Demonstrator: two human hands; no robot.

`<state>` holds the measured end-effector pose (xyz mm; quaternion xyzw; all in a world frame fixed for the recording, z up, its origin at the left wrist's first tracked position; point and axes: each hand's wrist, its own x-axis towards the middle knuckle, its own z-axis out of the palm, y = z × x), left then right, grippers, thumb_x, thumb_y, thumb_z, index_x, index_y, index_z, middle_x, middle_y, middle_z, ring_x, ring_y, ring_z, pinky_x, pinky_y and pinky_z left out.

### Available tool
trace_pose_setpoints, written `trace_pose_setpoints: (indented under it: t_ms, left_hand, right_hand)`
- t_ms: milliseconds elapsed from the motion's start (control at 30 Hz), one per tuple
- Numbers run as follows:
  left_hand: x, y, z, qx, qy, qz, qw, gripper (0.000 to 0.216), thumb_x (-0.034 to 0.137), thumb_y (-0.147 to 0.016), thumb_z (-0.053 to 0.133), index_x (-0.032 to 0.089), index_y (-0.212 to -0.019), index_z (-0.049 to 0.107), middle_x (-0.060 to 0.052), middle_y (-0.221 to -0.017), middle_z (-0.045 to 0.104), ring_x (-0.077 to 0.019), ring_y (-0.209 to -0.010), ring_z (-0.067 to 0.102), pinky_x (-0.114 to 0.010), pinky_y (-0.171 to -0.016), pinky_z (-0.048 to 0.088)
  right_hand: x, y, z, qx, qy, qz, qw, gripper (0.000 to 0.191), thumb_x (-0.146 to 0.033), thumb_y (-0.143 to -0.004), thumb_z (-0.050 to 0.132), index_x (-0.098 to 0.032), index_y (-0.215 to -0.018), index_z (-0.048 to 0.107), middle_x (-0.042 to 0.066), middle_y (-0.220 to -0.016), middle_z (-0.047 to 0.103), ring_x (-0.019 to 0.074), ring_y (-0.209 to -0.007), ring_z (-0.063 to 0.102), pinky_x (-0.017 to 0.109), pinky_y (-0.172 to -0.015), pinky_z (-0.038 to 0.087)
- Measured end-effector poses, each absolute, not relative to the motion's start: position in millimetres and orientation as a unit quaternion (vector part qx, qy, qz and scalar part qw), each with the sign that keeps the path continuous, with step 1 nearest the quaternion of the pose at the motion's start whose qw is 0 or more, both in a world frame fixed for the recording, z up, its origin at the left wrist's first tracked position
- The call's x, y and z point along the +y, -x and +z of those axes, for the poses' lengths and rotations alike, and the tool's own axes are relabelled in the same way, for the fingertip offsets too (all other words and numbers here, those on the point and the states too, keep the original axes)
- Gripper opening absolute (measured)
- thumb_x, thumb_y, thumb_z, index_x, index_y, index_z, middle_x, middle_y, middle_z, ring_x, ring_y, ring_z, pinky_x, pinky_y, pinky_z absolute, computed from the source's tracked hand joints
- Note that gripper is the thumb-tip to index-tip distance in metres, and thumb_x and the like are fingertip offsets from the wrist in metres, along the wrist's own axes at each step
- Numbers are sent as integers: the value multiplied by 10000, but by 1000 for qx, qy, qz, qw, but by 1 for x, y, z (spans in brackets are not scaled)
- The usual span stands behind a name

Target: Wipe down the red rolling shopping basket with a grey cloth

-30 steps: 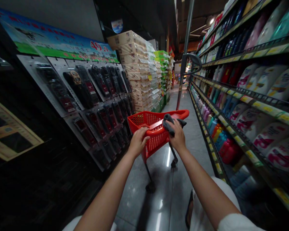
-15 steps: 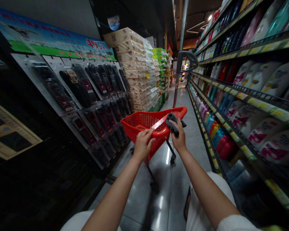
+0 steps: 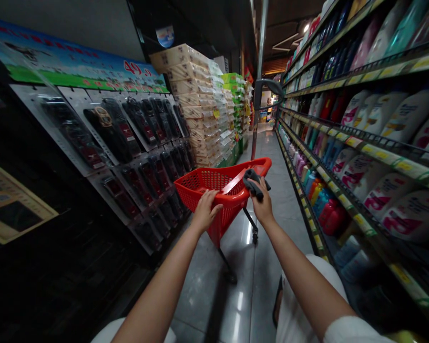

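Observation:
A red plastic shopping cart with a perforated basket stands in the aisle in front of me, on dark legs with small wheels. My left hand grips the near rim of the basket, fingers over the edge and thumb apart on the near side. In my right hand is a bunched dark grey cloth, pressed against the right part of the red rim. A tall metal pole with a black looped handle rises behind the cart's far end.
Shelves of shampoo-like bottles line the right side. On the left hangs a rack of packaged belts under a price banner. Stacked packs stand beyond it. Grey tiled floor runs down the aisle.
The cart has shifted slightly left in view, and both hands have moved with it. My right hand still holds the cloth at the rim; my left hand keeps its place on the edge.

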<state>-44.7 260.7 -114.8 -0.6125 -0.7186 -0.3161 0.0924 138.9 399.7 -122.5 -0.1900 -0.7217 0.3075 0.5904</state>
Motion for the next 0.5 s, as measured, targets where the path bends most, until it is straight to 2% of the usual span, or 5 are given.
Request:
trace_pose_setpoints:
  t_ms: [67, 233, 300, 433, 500]
  left_hand:
    - [268, 46, -115, -726, 601, -323, 92, 466, 394, -915, 534, 224, -1347, 497, -95, -1394, 542, -267, -1373, 412, -500, -1139, 328]
    - [277, 44, -117, -741, 578, -325, 108, 469, 390, -905, 557, 216, -1338, 512, -99, -1381, 556, -263, -1345, 438, -494, -1144, 323]
    - [279, 41, -118, -744, 571, -327, 118, 465, 389, -903, 564, 219, -1333, 521, -96, -1376, 562, -265, -1343, 438, -492, -1141, 327]
    - [288, 28, -116, -746, 566, -327, 126, 476, 381, -898, 574, 210, -1339, 526, -106, -1357, 580, -266, -1307, 475, -486, -1133, 341]
    - [294, 21, -115, -748, 570, -317, 125, 495, 344, -907, 557, 207, -1379, 492, -107, -1364, 580, -262, -1301, 486, -481, -1135, 345]
  right_hand:
    - [393, -133, -125, -713, 202, 309, 596, 426, -203, -890, 454, -216, -1291, 598, 63, -1474, 492, 238, -1474, 269, 536, -1209, 200]
    - [354, -138, -144, -771, 168, 275, 549, 598, -178, -865, 481, -269, -1454, 432, 21, -1603, 277, 253, -1512, 101, 522, -1195, 248]
    - [355, -140, -145, -778, 148, 275, 545, 593, -180, -865, 490, -280, -1448, 443, 20, -1594, 299, 255, -1512, 96, 520, -1194, 250]
    - [385, -131, -133, -678, 176, 350, 622, 482, -216, -896, 461, -222, -1373, 536, 85, -1442, 530, 247, -1435, 354, 496, -1183, 281]
    - [393, -127, -129, -617, 205, 381, 658, 466, -231, -905, 446, -198, -1359, 545, 103, -1393, 569, 239, -1343, 482, 480, -1155, 335]
